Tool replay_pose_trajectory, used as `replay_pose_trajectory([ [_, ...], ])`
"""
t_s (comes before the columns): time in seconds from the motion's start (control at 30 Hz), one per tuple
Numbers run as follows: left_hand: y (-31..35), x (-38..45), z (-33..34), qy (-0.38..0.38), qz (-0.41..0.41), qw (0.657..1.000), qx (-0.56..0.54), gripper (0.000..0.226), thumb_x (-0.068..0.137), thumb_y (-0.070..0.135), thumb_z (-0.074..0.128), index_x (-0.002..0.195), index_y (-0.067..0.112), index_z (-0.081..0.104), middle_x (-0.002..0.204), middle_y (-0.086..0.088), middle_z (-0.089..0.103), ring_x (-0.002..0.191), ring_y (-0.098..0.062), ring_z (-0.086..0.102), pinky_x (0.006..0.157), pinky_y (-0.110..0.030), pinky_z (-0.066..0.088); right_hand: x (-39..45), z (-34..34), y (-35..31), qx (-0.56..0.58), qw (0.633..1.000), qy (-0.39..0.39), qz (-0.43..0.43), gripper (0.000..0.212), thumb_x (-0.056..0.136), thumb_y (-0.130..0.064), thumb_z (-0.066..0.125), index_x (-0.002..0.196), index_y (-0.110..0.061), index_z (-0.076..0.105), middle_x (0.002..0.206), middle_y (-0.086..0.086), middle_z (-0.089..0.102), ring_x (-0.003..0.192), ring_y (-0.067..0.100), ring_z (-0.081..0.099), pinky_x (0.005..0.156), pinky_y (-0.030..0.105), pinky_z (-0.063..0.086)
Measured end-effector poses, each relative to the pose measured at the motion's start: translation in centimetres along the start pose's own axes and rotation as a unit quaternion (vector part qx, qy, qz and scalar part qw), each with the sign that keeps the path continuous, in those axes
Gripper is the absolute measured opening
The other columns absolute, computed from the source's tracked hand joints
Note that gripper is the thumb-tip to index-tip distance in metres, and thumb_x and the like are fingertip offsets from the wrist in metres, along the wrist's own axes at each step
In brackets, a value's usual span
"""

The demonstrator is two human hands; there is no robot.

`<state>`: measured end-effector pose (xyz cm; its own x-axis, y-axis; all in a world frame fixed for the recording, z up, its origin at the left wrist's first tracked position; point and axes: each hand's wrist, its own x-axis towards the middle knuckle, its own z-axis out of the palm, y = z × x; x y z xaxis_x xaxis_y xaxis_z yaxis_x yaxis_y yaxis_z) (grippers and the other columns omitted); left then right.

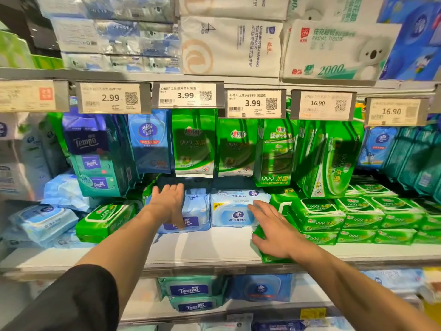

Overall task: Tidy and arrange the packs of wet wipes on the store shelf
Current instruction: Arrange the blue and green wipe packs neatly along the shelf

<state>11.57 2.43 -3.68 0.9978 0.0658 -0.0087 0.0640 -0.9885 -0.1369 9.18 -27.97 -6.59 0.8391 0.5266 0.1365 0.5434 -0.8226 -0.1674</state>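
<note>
I have both arms reaching over the white shelf (202, 247). My left hand (168, 201) lies flat on top of the blue Tempo wet-wipe pack (194, 211) at about 12 o'clock, fingers loosely spread, gripping nothing. My right hand (272, 229) sits at 2 o'clock, fingers splayed, its fingertips at the edge of the pale blue Vinda wet-wipe pack (235, 210), the palm over a green 999 wet-wipe pack (267, 255) at the shelf's front. The two blue packs sit side by side. More green 999 packs (358, 218) are stacked at 3 o'clock.
</note>
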Motion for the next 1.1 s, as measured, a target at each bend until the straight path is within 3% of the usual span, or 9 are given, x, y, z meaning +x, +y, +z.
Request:
replay_pose_trajectory([
  [0.1,0.1,-0.2,-0.3,-0.005,0.012,0.999,0.046,0.132,0.057,0.063,0.082,0.152,0.010,0.008,0.148,-0.008,0.033,0.137,-0.030,0.029,0.116,-0.053,0.014,0.3,0.6,0.0,0.003,1.000,0.000,-0.004,0.084,0.086,-0.044,0.048,0.155,-0.017,0.009,0.161,0.003,0.004,0.148,0.020,0.002,0.120,0.038,0.014],
  [0.27,0.0,-0.2,-0.2,-0.021,0.043,0.998,0.047,0.128,0.058,0.060,0.082,0.152,0.011,0.011,0.151,-0.010,0.030,0.136,-0.031,0.031,0.117,-0.045,0.022,0.0,1.3,0.6,0.017,1.000,0.004,0.000,0.083,0.086,-0.044,0.048,0.155,-0.017,0.008,0.161,0.003,0.003,0.149,0.019,0.001,0.121,0.039,0.013],
  [0.4,0.5,-0.4,-0.5,-0.027,0.035,0.998,0.038,0.128,0.056,0.057,0.084,0.151,0.008,0.013,0.149,-0.010,0.036,0.134,-0.031,0.038,0.116,-0.049,0.023,0.1,1.0,1.0,0.027,0.999,0.016,0.006,0.082,0.088,-0.041,0.051,0.155,-0.016,0.010,0.162,0.003,0.004,0.149,0.019,0.001,0.121,0.039,0.012],
  [0.6,0.6,-2.6,-1.1,-0.020,0.045,0.999,0.012,0.091,0.050,0.054,0.086,0.116,0.016,0.037,0.120,-0.005,0.054,0.109,-0.028,0.052,0.100,-0.047,0.039,2.4,-0.2,0.4,-0.007,1.000,0.024,-0.007,0.085,0.088,-0.039,0.057,0.154,-0.014,0.010,0.162,0.006,0.004,0.149,0.023,0.002,0.121,0.039,0.012],
  [0.77,0.6,-5.4,-2.7,-0.002,0.094,0.995,-0.009,0.093,0.041,0.060,0.085,0.110,0.020,0.037,0.110,-0.003,0.056,0.094,-0.025,0.053,0.084,-0.039,0.045,5.6,0.0,-1.3,-0.054,0.998,0.000,-0.013,0.096,0.084,-0.032,0.067,0.155,-0.014,0.004,0.162,0.010,0.000,0.149,0.027,-0.001,0.122,0.038,0.009],
  [0.97,2.0,-8.7,-4.8,-0.005,0.152,0.988,0.026,0.090,0.047,0.058,0.086,0.111,0.020,0.036,0.099,0.003,0.048,0.083,-0.021,0.045,0.076,-0.036,0.035,8.8,0.7,-2.1,-0.105,0.994,-0.010,0.027,0.101,0.078,-0.041,0.072,0.152,-0.010,0.011,0.147,0.014,0.030,0.137,0.033,0.026,0.119,0.040,0.015],
  [1.1,1.5,-9.2,-4.3,-0.016,0.140,0.989,0.035,0.103,0.043,0.060,0.083,0.122,0.015,0.035,0.113,-0.003,0.054,0.097,-0.027,0.056,0.089,-0.041,0.045,9.4,0.7,-1.7,-0.112,0.992,-0.019,0.058,0.093,0.077,-0.042,0.070,0.149,-0.011,0.021,0.143,0.011,0.037,0.133,0.031,0.032,0.114,0.039,0.022],
])
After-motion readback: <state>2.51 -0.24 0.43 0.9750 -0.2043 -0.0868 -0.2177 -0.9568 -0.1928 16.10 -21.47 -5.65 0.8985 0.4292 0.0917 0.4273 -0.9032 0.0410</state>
